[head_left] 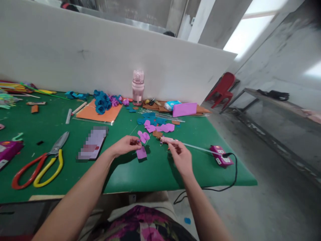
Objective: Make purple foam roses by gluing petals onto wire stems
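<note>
My left hand (129, 145) is pinched at the base of a small purple flower (143, 136), whose petals stand above the fingertips. Just below those fingertips is a purple square piece (141, 153); whether they touch it I cannot tell. My right hand (180, 155) is closed around a pink glue gun (167, 139), nozzle pointing left toward the flower. A long clear glue stick (198, 147) runs out of its back to the right. Past the hands lie loose purple petals (165, 127) and blue petals (150, 118), with a brown piece (157, 134) by the nozzle.
Red-and-yellow-handled scissors (47, 160) and a phone (92, 144) lie left on the green table (125, 180). Blue flowers (101, 102) rest on an orange sheet (100, 114). A pink bottle (138, 87) stands by the white partition (100, 50). A purple box (220, 156) and black cord (235, 170) are right.
</note>
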`<state>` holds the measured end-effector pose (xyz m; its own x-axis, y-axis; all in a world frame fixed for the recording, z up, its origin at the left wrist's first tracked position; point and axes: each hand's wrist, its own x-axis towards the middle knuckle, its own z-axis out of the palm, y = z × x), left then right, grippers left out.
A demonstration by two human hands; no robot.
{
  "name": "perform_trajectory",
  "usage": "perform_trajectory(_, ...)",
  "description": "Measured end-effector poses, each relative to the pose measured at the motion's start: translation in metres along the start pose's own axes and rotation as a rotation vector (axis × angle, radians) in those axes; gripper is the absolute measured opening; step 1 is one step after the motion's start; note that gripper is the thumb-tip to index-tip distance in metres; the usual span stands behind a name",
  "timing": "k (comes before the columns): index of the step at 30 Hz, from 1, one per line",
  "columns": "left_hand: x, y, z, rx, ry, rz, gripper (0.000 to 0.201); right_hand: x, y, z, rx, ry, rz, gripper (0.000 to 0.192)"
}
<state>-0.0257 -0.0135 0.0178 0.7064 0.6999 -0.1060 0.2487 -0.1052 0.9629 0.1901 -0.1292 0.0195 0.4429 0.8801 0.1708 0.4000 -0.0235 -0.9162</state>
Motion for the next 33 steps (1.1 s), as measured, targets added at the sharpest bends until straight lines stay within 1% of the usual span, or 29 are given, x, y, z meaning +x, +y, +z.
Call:
perform_trajectory(1, 0.0, -0.001, 0.0, 0.049, -0.016, -0.005, 0.021, 0.003, 0.007, -0.014, -0.092, 0.033, 0.002, 0.029)
perform_trajectory(3, 0.001, -0.003, 0.0, 0.143, -0.007, -0.016, 0.021, 0.009, 0.023, -0.036, -0.283, 0.027, 0.009, 0.032)
perform_trajectory(4, 0.002, -0.004, 0.001, 0.178, 0.003, -0.02, 0.02, 0.012, 0.031, -0.043, -0.382, 0.009, 0.011, 0.033)
perform_trajectory(6, 0.003, -0.006, 0.004, 0.207, 0.011, -0.022, 0.018, 0.018, 0.043, -0.051, -0.507, -0.092, 0.065, 0.037)
perform_trajectory(9, 0.005, -0.007, 0.005, 0.21, 0.028, -0.038, 0.018, 0.028, 0.048, -0.048, -0.61, -0.213, 0.124, 0.039)
perform_trajectory(12, 0.004, -0.005, 0.006, 0.227, 0.043, -0.048, 0.017, 0.039, 0.043, -0.038, -0.685, -0.286, 0.169, 0.034)
perform_trajectory(14, 0.004, -0.004, 0.007, 0.241, 0.045, -0.046, 0.015, 0.045, 0.04, -0.034, -0.685, -0.329, 0.191, 0.03)
perform_trajectory(16, 0.004, -0.004, 0.007, 0.251, 0.054, -0.043, 0.013, 0.046, 0.038, -0.035, -0.636, -0.358, 0.195, 0.031)
perform_trajectory(18, 0.004, -0.004, 0.007, 0.264, 0.063, -0.037, 0.013, 0.042, 0.037, -0.04, -0.489, -0.357, 0.216, 0.035)
perform_trajectory(19, 0.004, -0.004, 0.007, 0.272, 0.066, -0.035, 0.012, 0.038, 0.036, -0.043, -0.367, -0.35, 0.245, 0.035)
perform_trajectory(21, 0.004, -0.004, 0.007, 0.279, 0.07, -0.038, 0.012, 0.026, 0.033, -0.051, -0.014, -0.341, 0.342, 0.032)
perform_trajectory(23, 0.004, -0.004, 0.007, 0.268, 0.069, -0.041, 0.012, 0.013, 0.03, -0.056, 0.299, -0.318, 0.432, 0.034)
perform_trajectory(25, 0.005, -0.004, 0.007, 0.242, 0.062, -0.04, 0.011, 0.001, 0.025, -0.058, 0.524, -0.314, 0.521, 0.038)
perform_trajectory(26, 0.005, -0.005, 0.007, 0.23, 0.056, -0.039, 0.01, -0.003, 0.023, -0.057, 0.609, -0.336, 0.575, 0.038)
perform_trajectory(28, 0.006, -0.007, 0.006, 0.218, 0.047, -0.038, 0.01, -0.009, 0.019, -0.052, 0.702, -0.396, 0.653, 0.039)
perform_trajectory(29, 0.006, -0.008, 0.006, 0.219, 0.044, -0.038, 0.01, -0.011, 0.017, -0.05, 0.709, -0.417, 0.652, 0.038)
perform_trajectory(31, 0.006, -0.011, 0.006, 0.234, 0.038, -0.039, 0.01, -0.013, 0.013, -0.044, 0.649, -0.444, 0.574, 0.035)
perform_trajectory(33, 0.007, -0.014, 0.006, 0.241, 0.037, -0.039, 0.01, -0.014, 0.008, -0.039, 0.512, -0.475, 0.469, 0.032)
